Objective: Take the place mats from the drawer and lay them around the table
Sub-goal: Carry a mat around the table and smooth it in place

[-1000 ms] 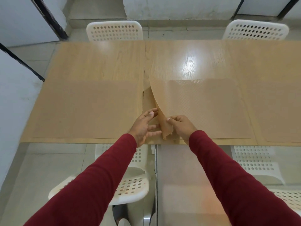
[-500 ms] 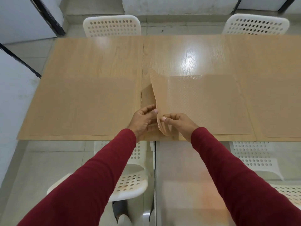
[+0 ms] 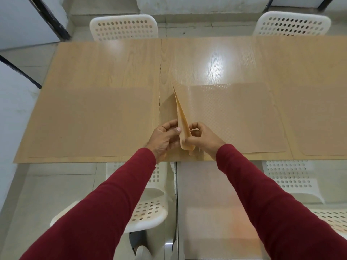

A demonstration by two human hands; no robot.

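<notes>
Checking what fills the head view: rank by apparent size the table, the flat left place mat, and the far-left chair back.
1. table
2. left place mat
3. far-left chair back, though distance shrinks it.

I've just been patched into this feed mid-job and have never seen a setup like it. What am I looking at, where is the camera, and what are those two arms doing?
There is no machine here: the red-sleeved arms belong to a person, and the single camera sits on their head, looking forward and down. That is why the arms enter from the bottom edge. In front is a long wooden table with white perforated chairs on both sides. Tan place mats lie along the near edge: one at left, part of another at far right. The middle mat has its left edge lifted. The left hand and the right hand both pinch that raised near corner, seemingly where more than one layer meets.
</notes>
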